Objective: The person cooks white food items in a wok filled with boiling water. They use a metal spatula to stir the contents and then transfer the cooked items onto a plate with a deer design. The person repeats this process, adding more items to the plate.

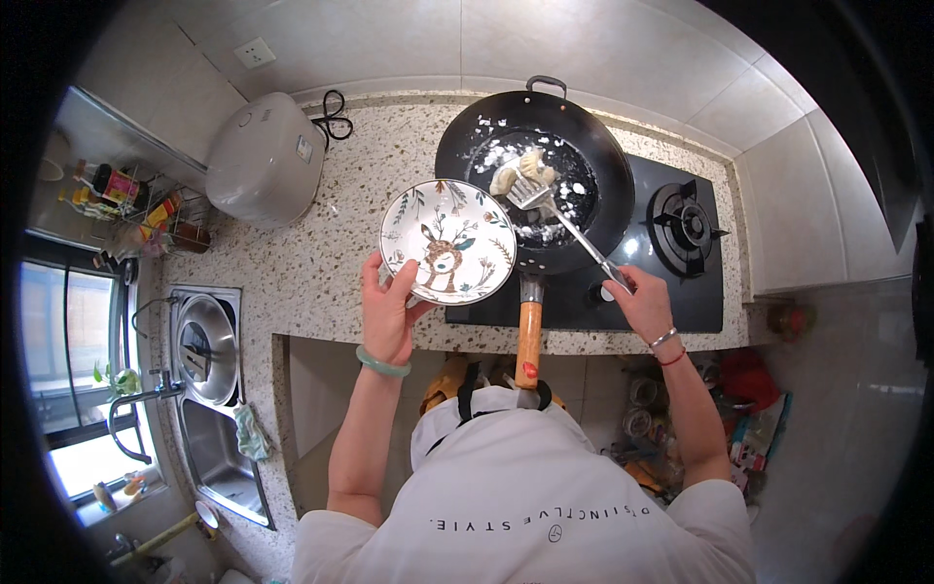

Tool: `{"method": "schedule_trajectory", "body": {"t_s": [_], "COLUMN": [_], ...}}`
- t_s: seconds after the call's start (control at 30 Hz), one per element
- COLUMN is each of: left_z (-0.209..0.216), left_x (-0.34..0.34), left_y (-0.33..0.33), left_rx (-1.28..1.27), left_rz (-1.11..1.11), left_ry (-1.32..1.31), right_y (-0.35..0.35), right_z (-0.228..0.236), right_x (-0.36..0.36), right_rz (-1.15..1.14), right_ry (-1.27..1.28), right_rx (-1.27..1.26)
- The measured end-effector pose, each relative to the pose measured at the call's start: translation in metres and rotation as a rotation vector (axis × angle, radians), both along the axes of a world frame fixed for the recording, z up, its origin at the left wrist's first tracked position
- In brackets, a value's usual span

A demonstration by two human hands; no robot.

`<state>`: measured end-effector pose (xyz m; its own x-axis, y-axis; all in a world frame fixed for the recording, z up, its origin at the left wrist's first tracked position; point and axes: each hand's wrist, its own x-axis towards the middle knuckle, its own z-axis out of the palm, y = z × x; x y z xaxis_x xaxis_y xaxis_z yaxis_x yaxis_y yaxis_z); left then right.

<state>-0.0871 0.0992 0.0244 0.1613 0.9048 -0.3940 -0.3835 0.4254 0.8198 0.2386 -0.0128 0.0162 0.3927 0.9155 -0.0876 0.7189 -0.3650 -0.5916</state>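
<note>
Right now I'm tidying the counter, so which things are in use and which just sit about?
In use: plate in left hand; spatula in right hand; dumplings; wok.
Sitting about: rice cooker, sink, spare burner.

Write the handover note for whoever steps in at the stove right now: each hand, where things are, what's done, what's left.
Left hand: holds the deer-patterned plate by its rim, beside the wok; plate bare.
Right hand: grips the slotted spatula, its blade in the wok under the pale dumplings.
Black wok: on the left burner, wooden handle toward the person, white residue inside.
Done: dumplings scooped onto the spatula.
Left: probably moving them onto the plate; none there yet.
</note>
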Motion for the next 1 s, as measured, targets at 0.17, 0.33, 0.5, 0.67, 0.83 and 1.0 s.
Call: {"method": "schedule_trajectory", "body": {"t_s": [0.17,0.33,0.5,0.67,0.83,1.0], "left_z": [0.0,0.007,0.002,-0.008,-0.01,-0.007], "left_x": [0.007,0.022,0.049,0.078,0.091,0.089], "left_y": [0.003,0.009,0.023,0.031,0.032,0.028], "left_rx": [0.002,-0.003,-0.008,0.0,0.007,0.006], "left_rz": [-0.021,-0.059,-0.098,-0.113,-0.124,-0.097], "left_ry": [0.038,0.055,-0.024,-0.151,-0.149,-0.182], "right_y": [-0.003,-0.009,-0.013,-0.022,-0.034,-0.037], "right_z": [0.012,0.051,0.106,0.126,0.102,0.098], "right_x": [0.011,0.023,0.023,0.006,-0.003,-0.011], "right_rz": [-0.014,0.029,0.063,0.085,0.146,0.099], "right_ry": [0.05,-0.051,-0.075,-0.092,-0.271,-0.425], "right_rx": [0.029,0.09,0.088,0.061,0.19,0.177]}}
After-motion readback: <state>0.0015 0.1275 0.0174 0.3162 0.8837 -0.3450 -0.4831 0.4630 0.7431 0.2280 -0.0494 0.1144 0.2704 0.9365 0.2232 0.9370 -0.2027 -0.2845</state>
